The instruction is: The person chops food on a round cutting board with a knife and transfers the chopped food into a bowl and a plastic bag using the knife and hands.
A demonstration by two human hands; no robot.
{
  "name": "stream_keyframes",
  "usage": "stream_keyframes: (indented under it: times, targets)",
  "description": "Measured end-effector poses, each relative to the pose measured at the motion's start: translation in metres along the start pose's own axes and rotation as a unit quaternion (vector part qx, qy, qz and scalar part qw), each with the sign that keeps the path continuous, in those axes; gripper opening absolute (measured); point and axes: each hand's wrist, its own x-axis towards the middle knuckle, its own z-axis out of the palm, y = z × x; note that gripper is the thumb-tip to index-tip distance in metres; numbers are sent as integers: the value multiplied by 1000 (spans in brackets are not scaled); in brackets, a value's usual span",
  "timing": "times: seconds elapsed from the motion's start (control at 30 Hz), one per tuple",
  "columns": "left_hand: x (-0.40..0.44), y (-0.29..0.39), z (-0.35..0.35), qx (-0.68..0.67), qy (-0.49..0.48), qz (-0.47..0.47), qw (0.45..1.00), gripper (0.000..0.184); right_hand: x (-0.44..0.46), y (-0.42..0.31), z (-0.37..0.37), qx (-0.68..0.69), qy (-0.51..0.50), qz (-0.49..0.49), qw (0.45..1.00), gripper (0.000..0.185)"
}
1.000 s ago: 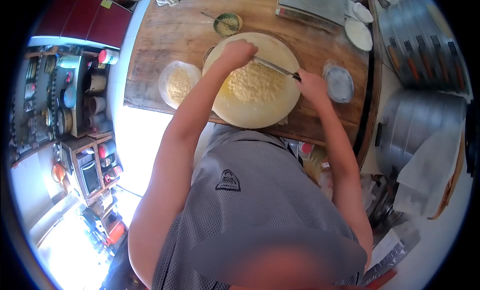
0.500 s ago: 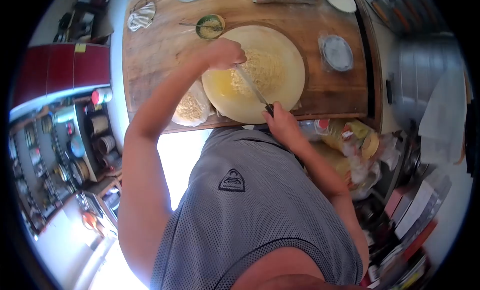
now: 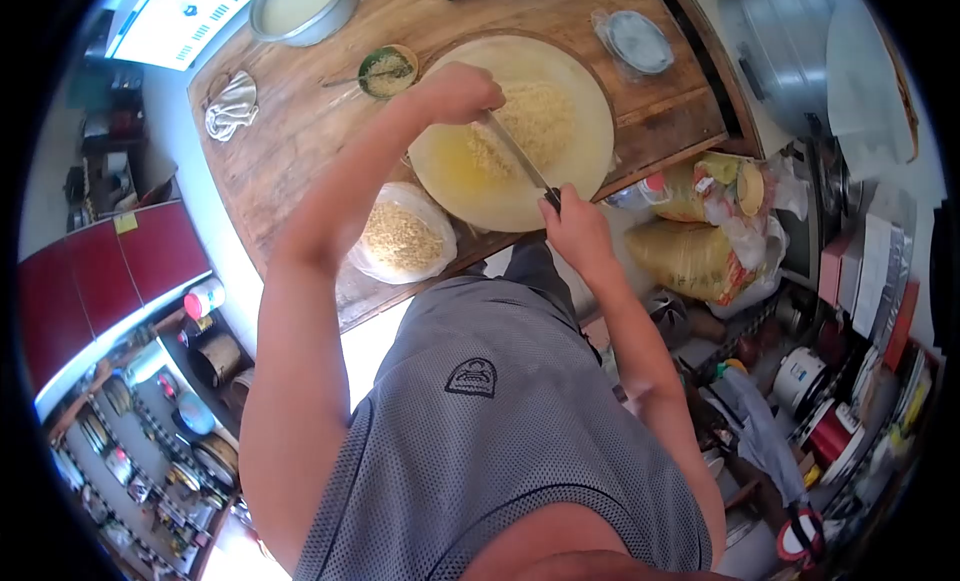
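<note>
A knife [image 3: 518,149] slants over a round pale board [image 3: 470,209] that bears a heap of chopped yellowish crumbs [image 3: 540,126]. My right hand [image 3: 577,224] is wrapped round its dark handle at the board's near edge. At the blade's far end, my left hand [image 3: 462,94] is closed on the tip, over the board's left part. A wet yellow patch shows on the board below my left hand. Left of the board is a clear plastic bag [image 3: 403,238] of similar crumbs. Beyond my left hand stands a small green bowl [image 3: 387,72] with a spoon in it.
The wooden table [image 3: 290,131] also bears a metal basin [image 3: 303,11] at the far left, a white cloth [image 3: 231,107] and a plastic-wrapped dish [image 3: 640,43] at the right. Sacks [image 3: 680,259] lie below the table's right side. A big metal pot [image 3: 780,41] stands beyond.
The view has turned and shifted. The knife has swung from near level across the heap to a steeper slant, its handle toward my body. Both hands have kept hold of it.
</note>
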Motion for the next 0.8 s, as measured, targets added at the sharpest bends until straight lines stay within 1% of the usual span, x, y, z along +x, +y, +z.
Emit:
stream_keyframes:
  times: [0.1, 0.17, 0.23, 0.33, 0.4, 0.43, 0.5, 0.53, 0.6, 0.63, 0.67, 0.7, 0.73, 0.8]
  targets:
    - [6, -6, 6, 12, -30, 2, 999, 16, -1, 0, 10, -12, 14, 9, 1000, 37]
    - [4, -7, -1, 7, -11, 17, 1000, 16, -3, -3, 8, -10, 19, 19, 1000, 37]
    - [9, -12, -5, 4, 11, 30, 999, 16, -7, -15, -10, -8, 25, 29, 999, 38]
    - [9, -9, 2, 2, 9, 46, 999, 13, 2, -10, 14, -8, 30, 25, 999, 38]
    - [10, -9, -3, 17, -23, 37, 999, 14, 1, -8, 12, -11, 39, 26, 999, 38]
    - [9, -9, -8, 19, -24, 37, 999, 14, -1, -10, 9, -12, 46, 31, 998, 38]
    - [8, -6, -15, -6, 25, 67, 997, 14, -10, -17, -3, -9, 46, 36, 998, 38]
    - [11, -11, -11, -4, 27, 67, 997, 14, -9, -19, -7, -9, 53, 36, 998, 38]
    - [13, -15, 5, 15, -30, 41, 999, 15, -2, -3, 22, -9, 56, 26, 998, 38]
    - [13, -14, 4, 17, -25, 38, 999, 15, 5, -4, 24, -10, 67, 11, 998, 38]
    - [13, -16, 2, 12, -1, 52, 999, 15, 8, -1, 19, -14, 69, 3, 998, 38]
    - [11, -15, 1, 4, 20, 66, 998, 15, 3, -10, 4, -15, 66, 17, 998, 38]
    - [8, -8, 1, 0, 19, 61, 998, 15, -6, -15, -3, -16, 59, 35, 998, 38]
    - [11, -8, -7, 3, 36, 65, 997, 15, -4, -14, -1, -20, 63, 26, 997, 38]
